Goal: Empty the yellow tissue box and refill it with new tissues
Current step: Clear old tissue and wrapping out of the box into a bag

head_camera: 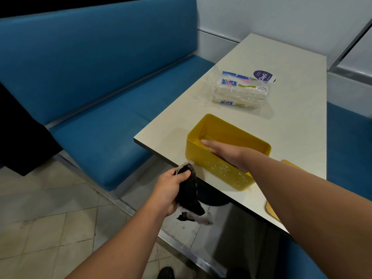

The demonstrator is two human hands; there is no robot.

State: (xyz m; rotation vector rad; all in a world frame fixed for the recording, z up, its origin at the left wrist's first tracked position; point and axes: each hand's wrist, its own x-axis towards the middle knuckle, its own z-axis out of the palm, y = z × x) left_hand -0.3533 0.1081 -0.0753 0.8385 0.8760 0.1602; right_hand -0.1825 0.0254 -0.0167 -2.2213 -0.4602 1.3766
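Yellow tissue box (219, 172) sits lidless at the near left corner of the worktop (291, 109), long side roughly parallel to the left edge. Interior looks bare; no tissues visible inside. Its outer near wall carries pale specks.

Right hand (223, 151) reaches into the box, fingers straight and flat toward the bottom; grip released, holding nothing visible.

Left hand (171, 190) is off the worktop's left edge, just beside the box corner, grip clenched on a dark bag (191, 198) with white material at its lower end, probably the removed tissues.

New tissue pack (240, 90) lies further along the worktop, toward the far end, well apart from the box, wrapper apparently still on. A yellow flat piece (271, 210), likely the lid, lies at the near edge, partly hidden by the right forearm.

Judgement: emptying step is near its end, the hand checking for remnants. Next move calls for withdrawing the right hand, putting the bag aside, then opening the pack.
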